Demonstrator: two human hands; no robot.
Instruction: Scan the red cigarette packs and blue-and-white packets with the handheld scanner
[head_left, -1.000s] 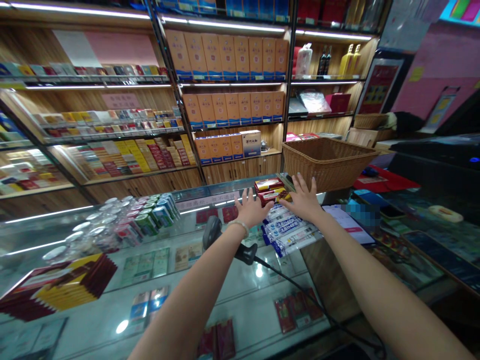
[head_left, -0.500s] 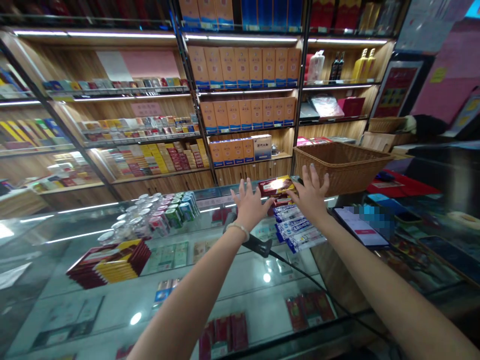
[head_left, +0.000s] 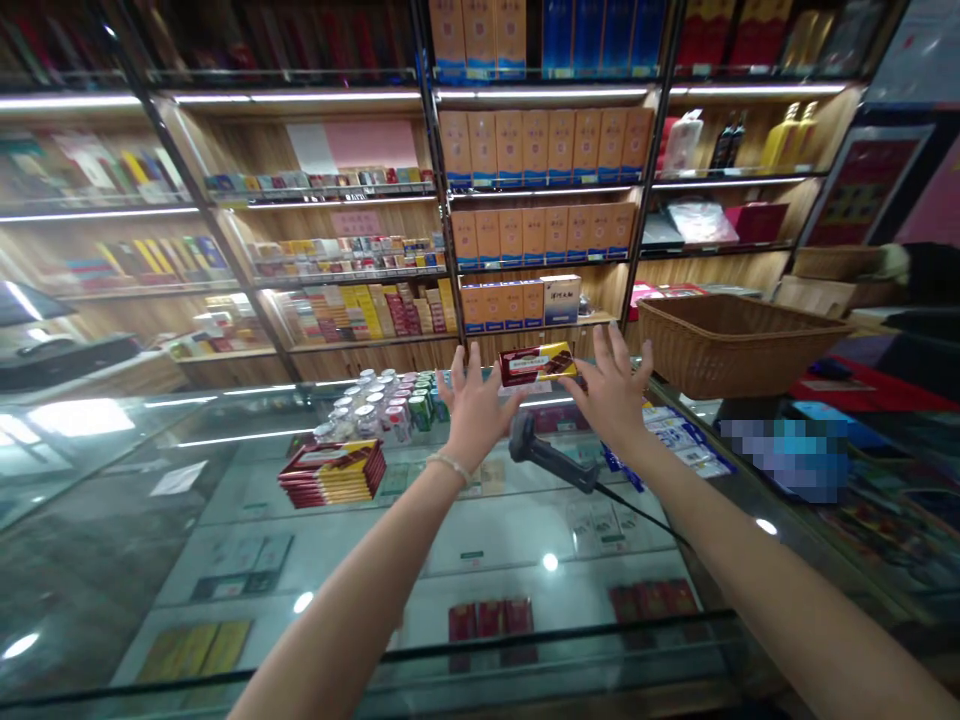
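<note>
A red and yellow carton (head_left: pixel 537 363) is held up in the air between my two hands above the glass counter (head_left: pixel 480 530). My left hand (head_left: pixel 472 410) presses its left end, fingers spread upward. My right hand (head_left: pixel 613 385) presses its right end, fingers also fanned out. Below the hands a black barcode scanner (head_left: pixel 546 455) lies on the glass with its cable running right. Blue and white packets (head_left: pixel 679 435) lie on the counter just right of my right wrist.
A stack of red and yellow cartons (head_left: pixel 334 472) lies on the counter to the left, with several small jars (head_left: pixel 375 405) behind it. A wicker basket (head_left: pixel 739 340) stands at the right. Shelves of boxed goods (head_left: pixel 540 200) fill the back wall.
Both hands have lifted one red and yellow carton off the pile beside the basket and carried it up and leftward. The view has swung left.
</note>
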